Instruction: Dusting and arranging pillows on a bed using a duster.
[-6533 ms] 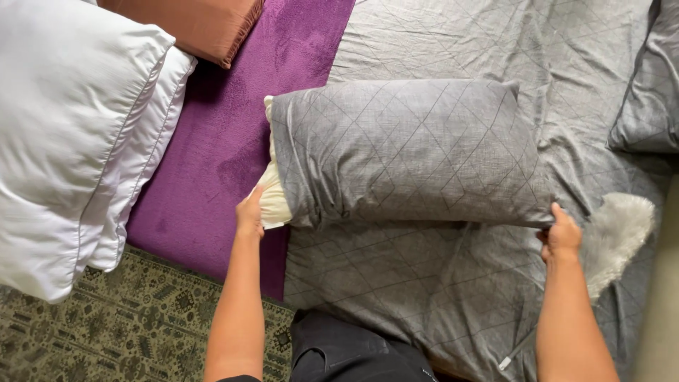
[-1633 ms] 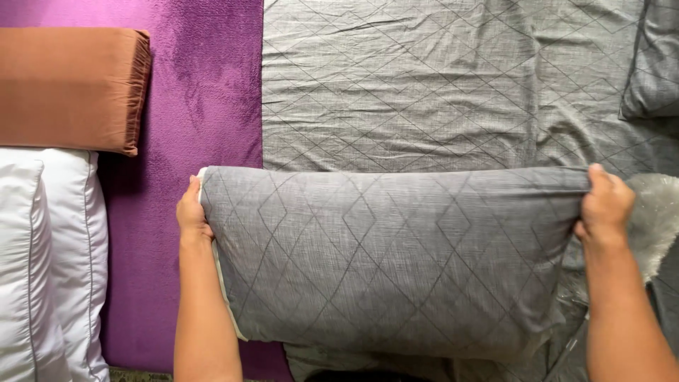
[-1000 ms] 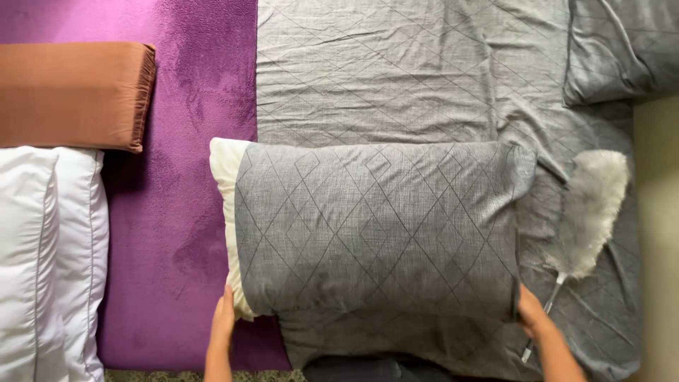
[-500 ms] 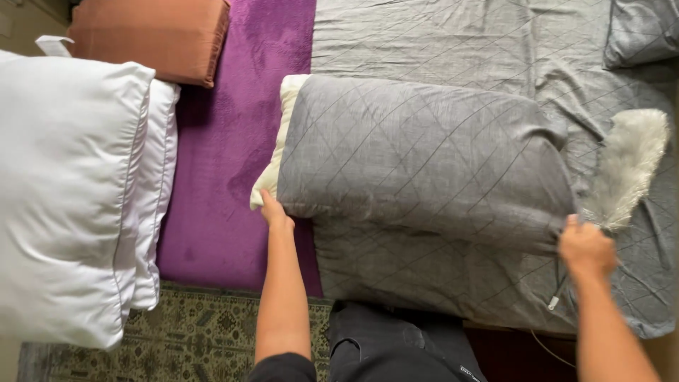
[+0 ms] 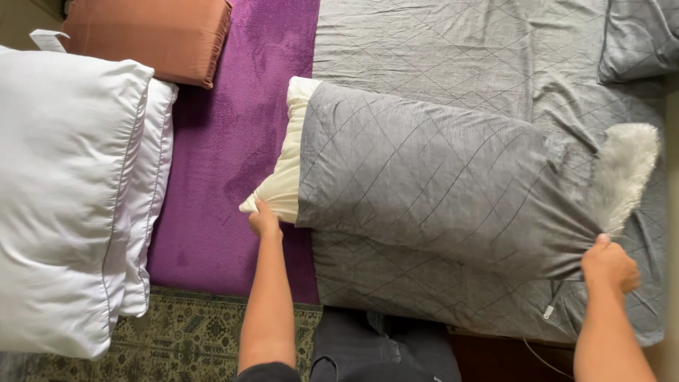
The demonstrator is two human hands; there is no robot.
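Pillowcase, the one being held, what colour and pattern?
Grey pillowcase with a stitched diamond pattern, in the head view.

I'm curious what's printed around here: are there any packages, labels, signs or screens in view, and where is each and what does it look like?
Tag: a small white fabric tab sticking out at the top left, above the white pillows and beside the brown cushion; too small to show any print.
No packages, signs or screens are in view.
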